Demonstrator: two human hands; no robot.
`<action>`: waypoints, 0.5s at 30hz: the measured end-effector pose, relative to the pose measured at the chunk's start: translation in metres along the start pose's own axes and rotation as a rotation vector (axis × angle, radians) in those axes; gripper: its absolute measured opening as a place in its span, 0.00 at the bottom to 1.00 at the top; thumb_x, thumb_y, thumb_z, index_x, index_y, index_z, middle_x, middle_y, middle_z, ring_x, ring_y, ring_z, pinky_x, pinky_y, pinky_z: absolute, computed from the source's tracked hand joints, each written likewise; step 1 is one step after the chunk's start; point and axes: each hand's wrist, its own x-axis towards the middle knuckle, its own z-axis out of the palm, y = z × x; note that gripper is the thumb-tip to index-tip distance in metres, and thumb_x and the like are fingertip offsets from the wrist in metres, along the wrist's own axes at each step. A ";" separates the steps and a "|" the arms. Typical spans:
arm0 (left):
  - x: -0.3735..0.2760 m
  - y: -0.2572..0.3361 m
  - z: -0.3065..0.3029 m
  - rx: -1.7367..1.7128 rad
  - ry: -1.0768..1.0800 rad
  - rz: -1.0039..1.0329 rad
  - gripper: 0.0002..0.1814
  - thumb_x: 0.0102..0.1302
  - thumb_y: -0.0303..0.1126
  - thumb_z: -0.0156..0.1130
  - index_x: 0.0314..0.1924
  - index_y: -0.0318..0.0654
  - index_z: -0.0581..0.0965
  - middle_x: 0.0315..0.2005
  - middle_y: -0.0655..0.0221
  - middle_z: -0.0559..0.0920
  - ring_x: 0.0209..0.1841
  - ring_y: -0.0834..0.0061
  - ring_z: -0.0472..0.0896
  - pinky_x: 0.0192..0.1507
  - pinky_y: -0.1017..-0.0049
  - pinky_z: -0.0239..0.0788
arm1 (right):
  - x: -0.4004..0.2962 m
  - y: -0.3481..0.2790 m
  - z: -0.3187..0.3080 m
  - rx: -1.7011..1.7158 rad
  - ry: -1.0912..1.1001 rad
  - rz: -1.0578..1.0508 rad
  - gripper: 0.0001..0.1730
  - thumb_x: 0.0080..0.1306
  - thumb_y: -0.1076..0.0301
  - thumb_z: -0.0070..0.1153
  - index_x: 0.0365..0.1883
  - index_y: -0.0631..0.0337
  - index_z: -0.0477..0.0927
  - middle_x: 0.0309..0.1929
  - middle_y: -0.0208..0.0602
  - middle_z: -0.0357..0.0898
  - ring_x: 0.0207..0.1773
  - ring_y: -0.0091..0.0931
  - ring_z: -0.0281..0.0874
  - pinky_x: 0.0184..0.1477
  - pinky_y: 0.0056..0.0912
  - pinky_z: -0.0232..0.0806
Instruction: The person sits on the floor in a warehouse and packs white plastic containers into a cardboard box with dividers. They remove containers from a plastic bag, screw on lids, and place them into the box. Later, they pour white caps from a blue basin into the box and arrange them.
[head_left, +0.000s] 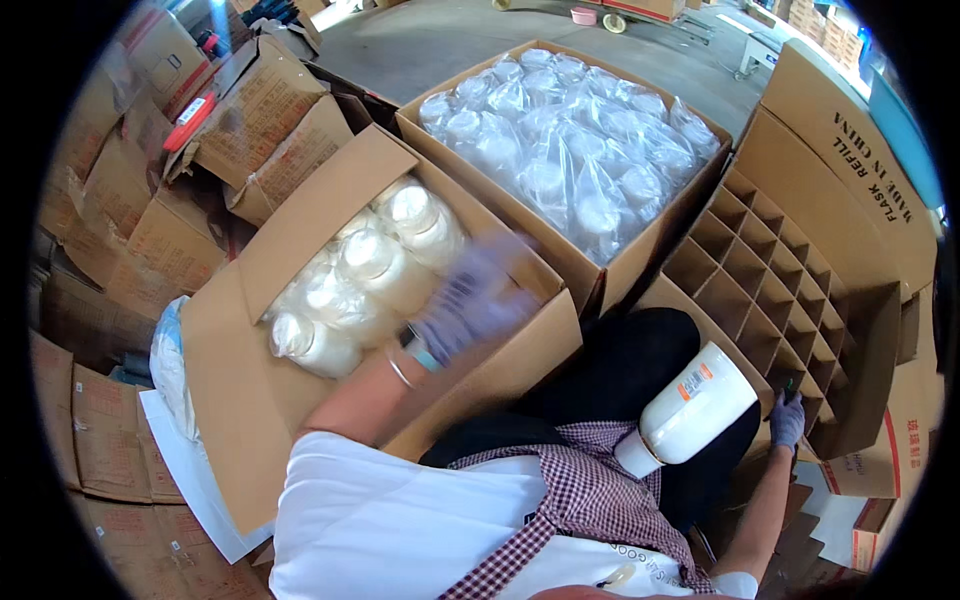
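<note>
My left hand (476, 296), in a light purple-grey glove, is motion-blurred over the right side of an open cardboard carton (517, 352). Whether it holds anything is not clear. Beside it in that carton stand plastic-wrapped, silvery-white flask refills (375, 259). At the near edge of a carton with a cardboard divider grid (739, 289) is my gloved right hand (786, 421). A small dark and green thing shows at its fingertips; its grip is unclear. A white flask-like vessel (697, 409) with an orange label lies tilted across my lap, touched by neither hand.
Behind the left carton, another open carton (502, 191) is filled with round-topped items in clear plastic bags (570, 142). Stacked cardboard boxes (112, 442) line the left, with a red-and-white object (191, 120) on top. Raised flaps (817, 165) border the divided carton.
</note>
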 end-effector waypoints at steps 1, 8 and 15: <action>-0.006 -0.056 -0.011 0.187 0.168 -0.105 0.34 0.52 0.44 0.74 0.57 0.36 0.74 0.49 0.54 0.79 0.51 0.52 0.77 0.59 0.60 0.68 | -0.005 -0.010 -0.010 -0.002 -0.039 0.047 0.38 0.71 0.43 0.47 0.66 0.67 0.66 0.53 0.61 0.79 0.56 0.52 0.77 0.57 0.51 0.69; -0.087 -0.247 -0.086 0.727 -0.078 -0.773 0.22 0.52 0.53 0.73 0.32 0.42 0.82 0.34 0.57 0.85 0.38 0.57 0.83 0.43 0.58 0.74 | -0.013 -0.021 -0.027 0.249 -0.013 -0.117 0.37 0.69 0.50 0.55 0.67 0.67 0.66 0.62 0.58 0.74 0.64 0.49 0.72 0.62 0.45 0.66; 0.035 -0.086 -0.189 -0.164 0.139 -0.377 0.11 0.66 0.37 0.66 0.30 0.38 0.78 0.21 0.78 0.73 0.26 0.89 0.68 0.28 0.80 0.60 | -0.025 -0.034 -0.088 0.524 0.278 -0.278 0.27 0.70 0.62 0.57 0.65 0.62 0.71 0.58 0.48 0.78 0.56 0.37 0.79 0.57 0.36 0.70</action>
